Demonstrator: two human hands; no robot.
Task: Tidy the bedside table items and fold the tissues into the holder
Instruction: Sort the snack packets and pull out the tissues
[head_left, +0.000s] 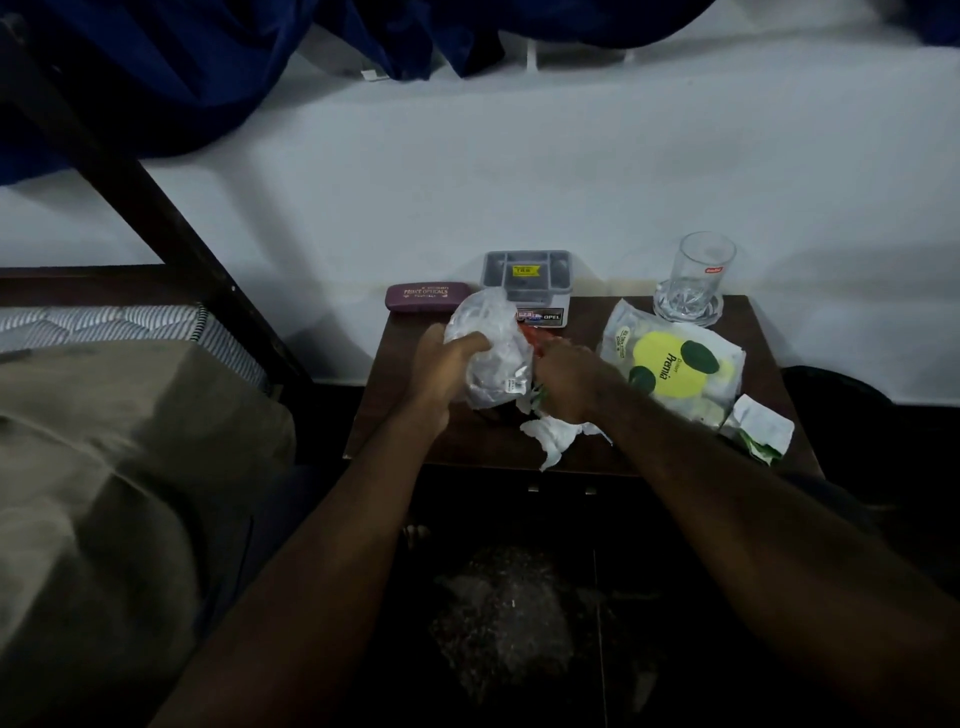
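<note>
My left hand (447, 366) grips a crumpled clear plastic bag (493, 348) held upright over the dark wooden bedside table (587, 457). My right hand (569, 382) is curled beside the bag, fingers closed on something by its lower right edge; a red-orange item (535, 340) shows between hand and bag. Crumpled white tissue (553, 436) lies just under my right wrist. A grey tissue holder (527, 283) stands at the back against the wall.
A maroon glasses case (427, 297) lies back left. An empty glass (696, 280) stands back right on a coaster. A yellow-and-white packet (675, 369) and a torn white wrapper (761, 428) lie on the right. A bed (104, 441) is on the left.
</note>
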